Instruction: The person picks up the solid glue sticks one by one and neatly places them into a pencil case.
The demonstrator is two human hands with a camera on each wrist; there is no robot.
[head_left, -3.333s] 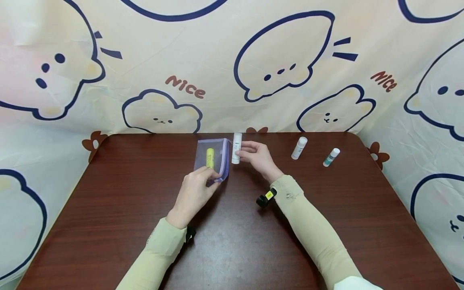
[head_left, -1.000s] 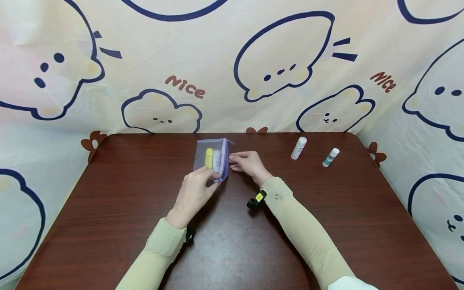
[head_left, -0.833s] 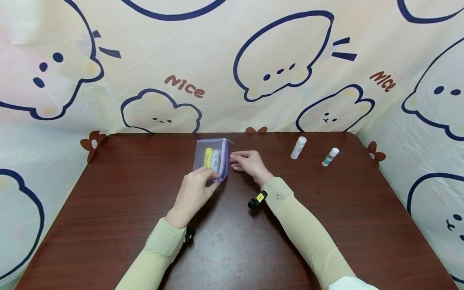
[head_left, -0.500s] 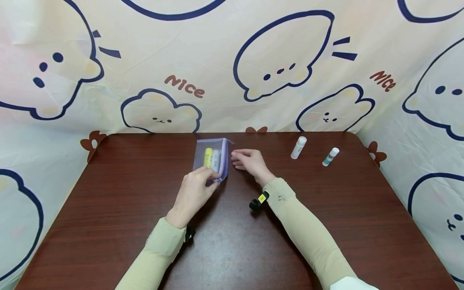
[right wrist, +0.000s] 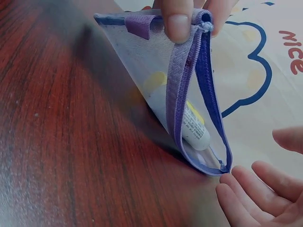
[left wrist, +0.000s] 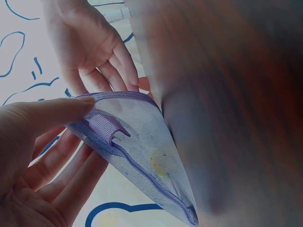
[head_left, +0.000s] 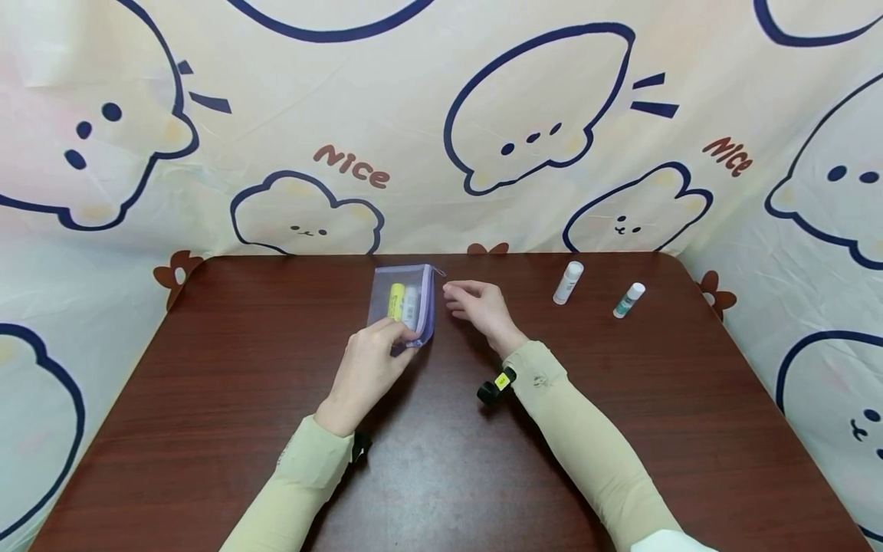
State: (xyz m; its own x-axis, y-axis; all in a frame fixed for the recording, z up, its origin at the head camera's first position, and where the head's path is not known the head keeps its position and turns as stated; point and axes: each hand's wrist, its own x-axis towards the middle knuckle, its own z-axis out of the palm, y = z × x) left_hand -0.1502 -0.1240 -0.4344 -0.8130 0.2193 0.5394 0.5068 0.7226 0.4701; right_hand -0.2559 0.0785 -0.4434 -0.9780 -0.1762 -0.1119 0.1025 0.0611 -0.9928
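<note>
A purple mesh zip pouch [head_left: 381,291] stands open at its right end. Inside lie a yellow tube [head_left: 396,301] and a white glue stick [head_left: 410,307], side by side. My left hand [head_left: 369,364] pinches the pouch's near upper corner between thumb and fingers, as the left wrist view also shows. Just right of the pouch mouth [right wrist: 226,156], my right hand [head_left: 483,313] holds nothing, its fingers loosely bent. In the right wrist view, the white glue stick's end [right wrist: 201,141] shows inside the mouth, and the fingertips are close to the rim; whether they touch it I cannot tell.
Two more white-capped sticks stand at the table's back right: a white one [head_left: 569,283] and a shorter one with a green label [head_left: 629,300]. The dark brown table [head_left: 241,368] ends against a cream cartoon-printed cloth [head_left: 414,100].
The white glue stick, earlier held in my right hand beside the pouch, now lies inside it. My right hand has let go and drawn slightly right. The left hand keeps its hold.
</note>
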